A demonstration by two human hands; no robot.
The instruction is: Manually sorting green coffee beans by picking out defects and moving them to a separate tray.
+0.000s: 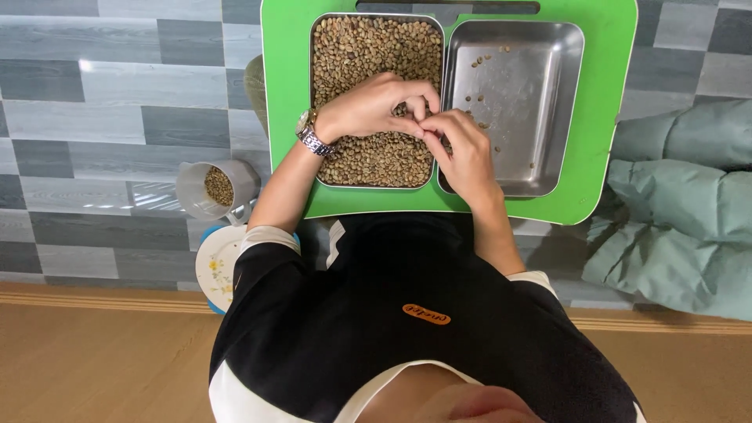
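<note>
Your left hand (374, 106), steel watch (311, 133) on the wrist, sits over the rectangular steel pan full of pale green-brown beans (356, 55). Fingers curled, tips pinched together at the pan's right edge. Can't tell whether a bean is between them; too small to see.

Your right hand (464, 150) is right beside it, fingertips touching the left's, over the divide between the two pans. Also curled; contents can't be made out.

Second rectangular steel pan (540, 117) lies just right of the full one, holding only a few scattered beans. Both pans rest on a bright green plastic lap tray (611, 102).

Left of you on the grey tiled floor (94, 117): a white cup with beans inside (215, 188), and a white floral plate (218, 266) near it. Grey-green padded fabric (681, 211) lies to your right.
</note>
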